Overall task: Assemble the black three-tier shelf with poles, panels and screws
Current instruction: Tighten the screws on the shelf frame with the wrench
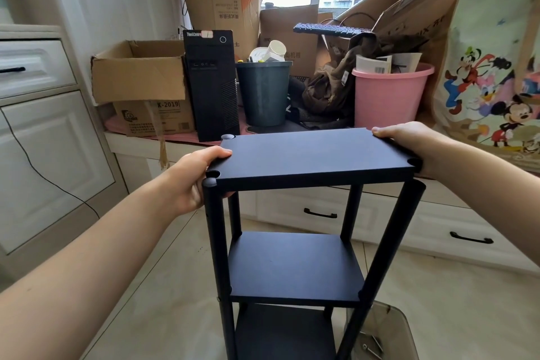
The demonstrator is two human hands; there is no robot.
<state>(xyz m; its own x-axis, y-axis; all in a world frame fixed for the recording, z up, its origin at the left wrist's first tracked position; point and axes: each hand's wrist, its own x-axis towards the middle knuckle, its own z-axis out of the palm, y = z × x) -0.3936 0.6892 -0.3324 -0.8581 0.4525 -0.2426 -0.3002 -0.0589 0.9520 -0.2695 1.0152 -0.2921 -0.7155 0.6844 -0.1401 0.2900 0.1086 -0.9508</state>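
The black shelf stands upright in the middle of the view, with a top panel [312,156], a middle panel [293,264] and a bottom panel [280,333] joined by black poles [216,242]. My left hand [190,177] grips the top panel's left edge, thumb on top and fingers underneath. At the panel's right edge, my right hand [409,142] holds it the same way, thumb lying along the far corner. Round pole ends show in the panel's corner notches.
A clear tray [385,336] holding metal screws sits on the tiled floor by the shelf's right foot. Behind is a low drawer unit [321,213] stacked with cardboard boxes, a black computer tower [211,85], a dark bin [264,93] and a pink bucket [388,96].
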